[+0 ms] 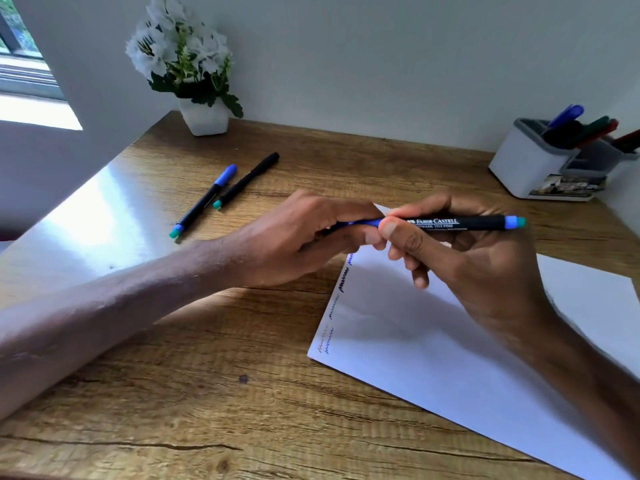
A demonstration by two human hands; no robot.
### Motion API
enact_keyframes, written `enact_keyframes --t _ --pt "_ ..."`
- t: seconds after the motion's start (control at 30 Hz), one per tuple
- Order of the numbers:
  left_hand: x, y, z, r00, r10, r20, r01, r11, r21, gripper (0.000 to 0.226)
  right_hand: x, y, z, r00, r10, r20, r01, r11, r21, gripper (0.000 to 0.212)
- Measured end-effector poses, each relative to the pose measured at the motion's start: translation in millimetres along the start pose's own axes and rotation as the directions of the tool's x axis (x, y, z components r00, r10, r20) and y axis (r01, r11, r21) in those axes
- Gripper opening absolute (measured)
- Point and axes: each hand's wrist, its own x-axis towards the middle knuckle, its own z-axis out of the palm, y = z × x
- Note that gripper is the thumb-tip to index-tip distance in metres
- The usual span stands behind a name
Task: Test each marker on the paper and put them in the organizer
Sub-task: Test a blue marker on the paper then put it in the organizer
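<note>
Both ends of the blue marker (450, 223) are held above the paper (433, 358), its cap (362, 223) clenched in the left grip (301, 237), the barrel pinched in the right grip (478, 268), and that paper could be streaked if the cap is jerked.

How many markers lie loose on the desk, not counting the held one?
2: a blue-capped marker and a black-capped marker, side by side beyond the left hand. More stand in the organizer, partly hidden.
</note>
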Motion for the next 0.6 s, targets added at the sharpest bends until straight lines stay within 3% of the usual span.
enact_keyframes --t 0.13,0.23,0.33,0.43,0.53,0.6 --pt "-1 -4 -5 0.994 -0.078 -0.075 0.076 0.997 -0.031 0.031 6 -3 -8 0.994 0.052 -0.099 -0.050 0.998 0.022 0.010" --pt "-3 -6 -9 0.975 -0.172 -0.142 0.152 0.978 -0.142 0.021 13 -2 -20 0.978 0.089 -0.189 -0.084 0.996 0.033 0.005" --pt "0 -9 -10 0.947 -0.215 -0.238 0.163 0.961 -0.221 0.024 14 0 -28 0.993 -0.026 -0.113 -0.006 0.962 -0.273 0.005" --pt "4 -6 -5 0.942 -0.218 -0.254 0.158 0.959 -0.235 0.027 11 1 -26 0.987 -0.154 0.043 0.154 0.844 -0.515 0.012" --pt "12 4 4 0.946 -0.216 -0.242 0.146 0.949 -0.279 0.027 11 1 -22 0.963 -0.226 0.146 0.268 0.775 -0.573 0.015" --pt "21 9 9 0.941 -0.221 -0.255 0.129 0.934 -0.333 0.023 12 2 -23 0.963 -0.218 0.157 0.268 0.749 -0.606 0.015"
